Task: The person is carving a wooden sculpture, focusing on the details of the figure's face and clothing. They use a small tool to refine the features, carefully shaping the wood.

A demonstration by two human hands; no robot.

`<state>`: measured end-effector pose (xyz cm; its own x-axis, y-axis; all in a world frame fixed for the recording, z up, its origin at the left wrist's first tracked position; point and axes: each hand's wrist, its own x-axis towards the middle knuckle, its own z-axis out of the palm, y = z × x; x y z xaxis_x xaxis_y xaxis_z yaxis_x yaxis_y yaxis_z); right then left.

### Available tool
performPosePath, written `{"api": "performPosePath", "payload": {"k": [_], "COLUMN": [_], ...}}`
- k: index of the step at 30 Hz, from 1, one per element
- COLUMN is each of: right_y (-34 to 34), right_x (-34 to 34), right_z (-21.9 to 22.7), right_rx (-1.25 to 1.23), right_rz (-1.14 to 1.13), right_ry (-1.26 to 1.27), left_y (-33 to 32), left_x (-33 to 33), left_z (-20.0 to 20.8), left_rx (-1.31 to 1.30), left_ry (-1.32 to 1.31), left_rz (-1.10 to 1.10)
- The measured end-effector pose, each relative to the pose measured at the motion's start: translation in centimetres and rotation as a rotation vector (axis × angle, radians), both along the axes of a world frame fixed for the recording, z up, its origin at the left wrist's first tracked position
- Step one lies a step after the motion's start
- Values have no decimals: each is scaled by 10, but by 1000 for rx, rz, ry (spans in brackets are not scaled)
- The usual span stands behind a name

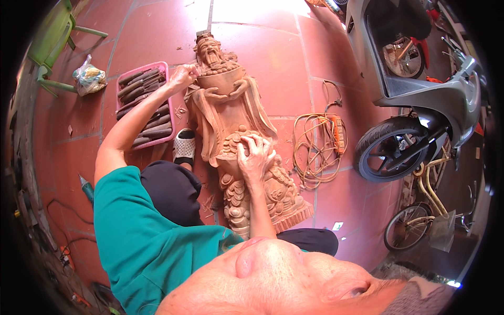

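Observation:
A carved wooden statue (226, 115) of a bearded robed figure lies on the floor in front of me, its head pointing away. My left hand (184, 76) is closed beside the carved bowl (220, 80) near the figure's chest. Whatever its fingers may hold is too small to make out. Lower on the carving, my right hand (255, 155) rests on a heap of carved coins (233, 143), its fingers bent and somewhat apart. Left of the statue stands a pink tray (168, 71) filled with several dark-handled tools, apparently carving chisels (143, 86).
An orange power strip (337, 134) and its coiled cord (310, 152) lie right of the statue. Beyond are a grey motorbike (399, 147) and a bicycle (409, 226). A green chair (52, 39) and a plastic bag (89, 77) are at far left. Wood shavings (210, 203) dot the tiles.

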<state>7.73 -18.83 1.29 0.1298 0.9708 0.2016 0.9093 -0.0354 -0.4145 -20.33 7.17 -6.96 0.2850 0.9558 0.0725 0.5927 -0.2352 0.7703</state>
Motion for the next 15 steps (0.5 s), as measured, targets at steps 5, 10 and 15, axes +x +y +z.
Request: {"api": "performPosePath", "payload": {"k": [5,10,15], "right_y": [-1,-1,-2], "right_x": [0,-2,1], "right_z": [3,4,0], "right_rx": [-15,-29,-26], "right_rz": [-13,-11,-20], "right_ry": [-7,-11,2], "left_y": [19,25,12], "left_x": [10,6,16], "left_z": [17,-2,5], "left_rx": [81,-76,-213], "left_ry": [392,75,-9], "left_rz": [-32,104,113]}}
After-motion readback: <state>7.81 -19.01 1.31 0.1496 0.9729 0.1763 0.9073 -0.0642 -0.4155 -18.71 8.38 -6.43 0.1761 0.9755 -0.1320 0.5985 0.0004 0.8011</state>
